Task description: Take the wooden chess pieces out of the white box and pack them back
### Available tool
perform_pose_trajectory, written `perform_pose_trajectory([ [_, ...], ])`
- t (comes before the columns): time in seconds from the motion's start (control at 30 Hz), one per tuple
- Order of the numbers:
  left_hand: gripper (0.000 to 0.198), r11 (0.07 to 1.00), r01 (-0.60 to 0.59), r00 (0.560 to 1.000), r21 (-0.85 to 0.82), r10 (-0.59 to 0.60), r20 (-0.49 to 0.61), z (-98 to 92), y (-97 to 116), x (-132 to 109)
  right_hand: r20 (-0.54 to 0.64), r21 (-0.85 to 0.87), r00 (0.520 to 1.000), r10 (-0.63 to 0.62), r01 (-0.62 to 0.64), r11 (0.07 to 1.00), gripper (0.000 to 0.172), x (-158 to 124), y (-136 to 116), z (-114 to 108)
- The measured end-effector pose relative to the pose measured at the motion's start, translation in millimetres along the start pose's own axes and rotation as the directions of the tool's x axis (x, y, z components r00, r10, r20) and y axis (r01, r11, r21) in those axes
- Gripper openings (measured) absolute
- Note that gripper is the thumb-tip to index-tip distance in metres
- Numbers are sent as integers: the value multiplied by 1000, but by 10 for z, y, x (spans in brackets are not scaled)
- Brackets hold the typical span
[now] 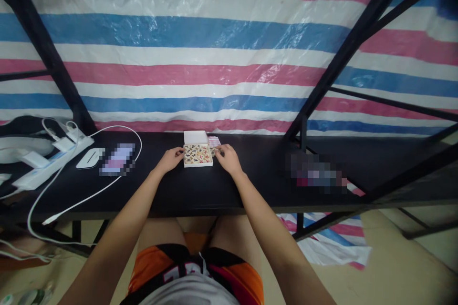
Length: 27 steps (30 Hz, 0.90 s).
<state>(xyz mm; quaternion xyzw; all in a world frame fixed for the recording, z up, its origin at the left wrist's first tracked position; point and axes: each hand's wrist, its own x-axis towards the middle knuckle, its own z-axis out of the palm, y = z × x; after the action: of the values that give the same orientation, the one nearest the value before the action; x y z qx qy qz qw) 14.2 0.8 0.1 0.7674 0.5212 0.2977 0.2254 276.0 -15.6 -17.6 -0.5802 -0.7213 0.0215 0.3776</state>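
Observation:
A small white box (pixel 198 155) filled with several round wooden pieces marked in red and black sits on the black table (pixel 250 186). Its white lid (pixel 195 137) lies just behind it. My left hand (pixel 172 158) rests against the box's left side with its fingers curled. On the box's right side, my right hand (pixel 226 157) has its fingertips pinched together at the edge; what they hold is too small to name. A pink and white paper (pixel 214 141) lies behind the right hand.
At the left stand a white power strip (pixel 53 159) with chargers and cables, a white mouse (pixel 90 157) and a blurred phone-like object (pixel 117 159). Another blurred object (pixel 317 174) lies at the right. Black frame bars (pixel 343 52) cross a striped tarp behind.

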Motion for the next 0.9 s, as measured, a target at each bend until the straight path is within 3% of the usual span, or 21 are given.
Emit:
perform_pose_trajectory([
  [0.13, 36, 1000, 10, 1000, -7, -10, 1, 4, 9, 1, 81, 53, 955, -287, 283, 958, 22, -52, -298, 30],
  [0.37, 36, 1000, -9, 1000, -11, 9, 7, -1, 9, 4, 169, 36, 896, -411, 411, 911, 22, -100, -500, 167],
  [0.5, 36, 1000, 5, 1000, -5, -5, 2, -3, 3, 11, 207, -29, 885, -418, 432, 901, 19, -94, -536, 237],
  [0.77, 37, 1000, -18, 1000, -11, 18, -2, 3, -26, 14, 145, -58, 889, -433, 445, 894, 27, -76, -489, 205],
  [0.9, 38, 1000, -18, 1000, -6, 18, 1, 14, -75, 35, 49, -142, 944, -325, 329, 934, 29, -42, -371, 130],
])
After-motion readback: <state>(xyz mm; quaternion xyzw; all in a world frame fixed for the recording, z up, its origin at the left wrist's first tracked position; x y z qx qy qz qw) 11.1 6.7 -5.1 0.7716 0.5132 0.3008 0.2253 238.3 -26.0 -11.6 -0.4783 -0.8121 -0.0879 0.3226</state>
